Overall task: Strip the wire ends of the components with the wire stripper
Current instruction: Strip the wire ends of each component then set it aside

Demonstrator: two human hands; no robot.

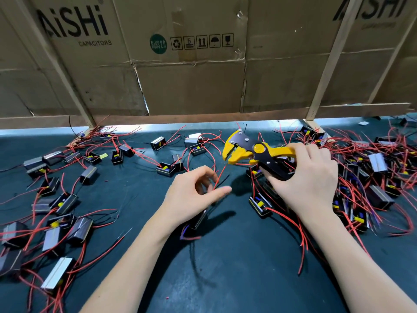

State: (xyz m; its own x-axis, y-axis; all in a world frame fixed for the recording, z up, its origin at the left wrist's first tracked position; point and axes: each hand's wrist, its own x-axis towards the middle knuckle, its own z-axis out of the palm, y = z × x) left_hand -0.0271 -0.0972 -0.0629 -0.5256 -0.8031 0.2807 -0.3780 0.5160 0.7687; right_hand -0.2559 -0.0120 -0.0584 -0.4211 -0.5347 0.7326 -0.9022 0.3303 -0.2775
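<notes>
The wire stripper lies with its long axis across the scene; its open yellow head points left and its handles point right. It is yellow and black, held above the dark table, right of the middle. The right hand grips its handles with curled fingers. The left hand pinches a thin red wire, and a black component hangs under this hand.

Plastic, metal and cardboard over a matt mat

The wire stripper had glossy yellow plastic handles and dark metal plates; the components looked black plastic, their wires red-sheathed. The surface was matt dark green; creased brown cardboard boxes stood behind.
</notes>
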